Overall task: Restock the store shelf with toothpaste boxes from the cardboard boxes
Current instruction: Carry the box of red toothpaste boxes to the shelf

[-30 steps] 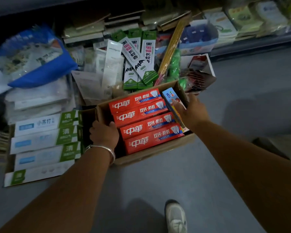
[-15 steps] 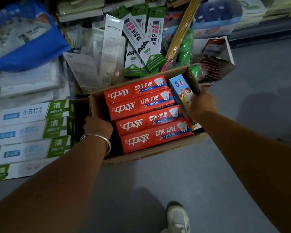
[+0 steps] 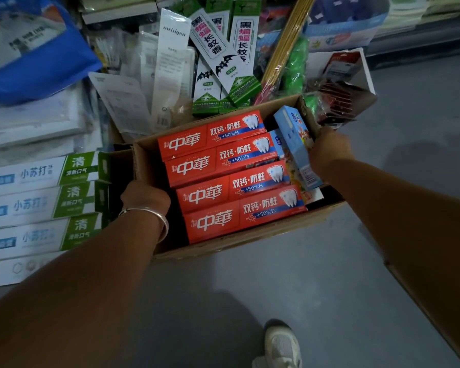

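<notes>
Gripping the cardboard box [image 3: 250, 235], hands flank red "中華" toothpaste boxes [image 3: 210, 166].

**Where everything sits**

I see the cardboard box [image 3: 250, 240] on the floor [image 3: 329, 288], four toothpaste boxes [image 3: 239, 205] lying side by side inside it. My left hand [image 3: 144, 195] is at its left wall, my right hand [image 3: 328, 150] at its right. Another toothpaste stack [image 3: 43, 205] lies left; mosquito-coil boxes [image 3: 223, 62] stand behind.

Shop; stacked toothpaste boxes [image 3: 223, 176]
</notes>
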`<state>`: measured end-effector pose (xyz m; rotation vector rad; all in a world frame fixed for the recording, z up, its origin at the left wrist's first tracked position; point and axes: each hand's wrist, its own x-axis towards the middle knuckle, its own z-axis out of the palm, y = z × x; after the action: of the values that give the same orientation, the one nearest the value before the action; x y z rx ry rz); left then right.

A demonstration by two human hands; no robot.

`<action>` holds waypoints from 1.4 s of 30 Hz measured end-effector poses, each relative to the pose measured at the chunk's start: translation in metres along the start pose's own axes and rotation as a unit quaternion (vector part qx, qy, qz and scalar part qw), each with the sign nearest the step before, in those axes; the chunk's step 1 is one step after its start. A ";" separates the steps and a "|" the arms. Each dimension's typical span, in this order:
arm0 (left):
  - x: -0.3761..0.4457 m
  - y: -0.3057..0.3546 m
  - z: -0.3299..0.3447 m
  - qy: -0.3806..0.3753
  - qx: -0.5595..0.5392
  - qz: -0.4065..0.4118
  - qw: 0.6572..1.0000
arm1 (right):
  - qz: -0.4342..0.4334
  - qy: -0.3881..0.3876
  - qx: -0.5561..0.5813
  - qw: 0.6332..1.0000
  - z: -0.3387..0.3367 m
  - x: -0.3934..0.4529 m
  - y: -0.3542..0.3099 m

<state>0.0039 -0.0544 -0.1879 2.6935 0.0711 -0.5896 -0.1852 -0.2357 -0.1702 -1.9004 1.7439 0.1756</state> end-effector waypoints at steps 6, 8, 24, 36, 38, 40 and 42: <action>0.001 -0.002 -0.001 0.001 -0.021 0.012 1.000 | -0.005 0.008 -0.004 1.000 -0.002 -0.004 0.000; 0.002 -0.005 -0.001 0.003 -0.028 0.020 0.999 | -0.010 0.003 -0.022 1.000 -0.005 -0.005 -0.001; 0.009 -0.006 0.005 0.008 -0.043 -0.011 0.999 | 0.025 0.041 0.058 0.997 0.001 0.006 -0.001; 0.008 -0.002 -0.002 0.013 -0.036 0.015 0.999 | 0.045 0.067 0.058 0.995 0.002 -0.002 0.009; 0.001 0.005 -0.012 0.015 -0.028 0.028 0.999 | 0.049 0.078 0.055 0.994 -0.008 -0.011 0.008; -0.008 0.013 -0.027 0.020 -0.014 0.045 0.999 | 0.051 0.091 0.051 0.993 -0.025 -0.022 0.006; -0.019 0.020 -0.045 0.020 -0.002 0.068 0.998 | 0.050 0.100 0.052 0.992 -0.044 -0.036 0.004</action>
<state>0.0071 -0.0551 -0.1349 2.6815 -0.0987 -0.4931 -0.2063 -0.2247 -0.1183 -1.8087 1.9406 -0.0710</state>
